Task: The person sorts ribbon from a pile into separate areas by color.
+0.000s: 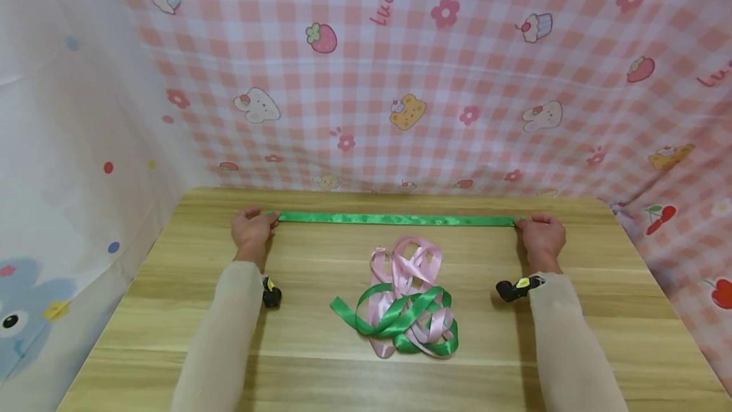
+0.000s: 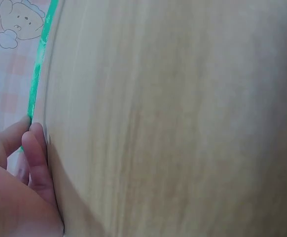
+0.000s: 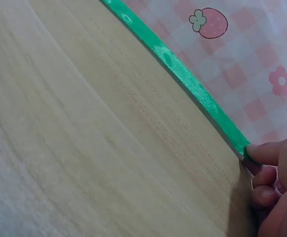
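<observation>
A green satin ribbon (image 1: 394, 219) is stretched straight from side to side near the back of the wooden table. My left hand (image 1: 253, 229) pinches its left end between thumb and fingers; the left wrist view shows the green ribbon (image 2: 41, 54) running up from the thumb tip. At the other end my right hand (image 1: 540, 238) pinches it, and in the right wrist view the thumb presses on the ribbon (image 3: 193, 86). Between the forearms, closer to the front, lies a loose heap of a pink ribbon (image 1: 408, 266) and another green ribbon (image 1: 394, 323), their loops tangled together.
The wooden table (image 1: 320, 374) has its back edge against a pink checked cloth (image 1: 366, 81) with printed figures. A white cloth (image 1: 68, 113) hangs on the left. Black wrist cameras (image 1: 272, 294) sit on both sleeves.
</observation>
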`<state>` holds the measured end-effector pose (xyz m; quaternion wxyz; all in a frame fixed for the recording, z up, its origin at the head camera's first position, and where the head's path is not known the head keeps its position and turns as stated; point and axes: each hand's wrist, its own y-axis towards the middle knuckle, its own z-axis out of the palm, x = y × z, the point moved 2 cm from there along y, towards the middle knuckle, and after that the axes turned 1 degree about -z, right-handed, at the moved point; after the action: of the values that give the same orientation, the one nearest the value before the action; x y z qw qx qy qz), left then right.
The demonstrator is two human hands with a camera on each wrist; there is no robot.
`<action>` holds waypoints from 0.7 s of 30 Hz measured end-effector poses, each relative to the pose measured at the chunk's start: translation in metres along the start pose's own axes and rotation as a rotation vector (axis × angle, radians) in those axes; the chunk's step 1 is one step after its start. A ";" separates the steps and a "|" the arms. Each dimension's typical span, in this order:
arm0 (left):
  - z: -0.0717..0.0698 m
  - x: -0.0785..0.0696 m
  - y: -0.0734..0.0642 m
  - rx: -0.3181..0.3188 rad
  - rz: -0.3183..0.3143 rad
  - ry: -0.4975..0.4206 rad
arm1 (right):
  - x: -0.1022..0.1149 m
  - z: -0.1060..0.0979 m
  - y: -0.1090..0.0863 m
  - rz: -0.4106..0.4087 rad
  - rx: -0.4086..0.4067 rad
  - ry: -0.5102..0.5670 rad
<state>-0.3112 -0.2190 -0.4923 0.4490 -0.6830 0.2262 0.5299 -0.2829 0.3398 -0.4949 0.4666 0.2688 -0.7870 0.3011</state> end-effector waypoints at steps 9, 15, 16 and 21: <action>-0.009 0.000 -0.003 0.094 0.030 -0.022 | -0.002 -0.004 -0.006 -0.028 0.016 0.039; -0.012 -0.008 -0.025 0.125 0.240 0.270 | 0.006 -0.007 -0.035 -0.294 0.247 -0.117; -0.009 -0.010 -0.031 0.152 0.278 0.309 | 0.008 -0.006 -0.044 -0.371 0.314 -0.155; 0.016 -0.008 -0.076 0.394 0.410 0.381 | 0.017 0.010 -0.092 -0.655 0.701 -0.210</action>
<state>-0.2627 -0.1697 -0.4572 0.4061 -0.6100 0.5368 0.4182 -0.2304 0.2680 -0.4630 0.3364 0.6719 -0.5552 0.3565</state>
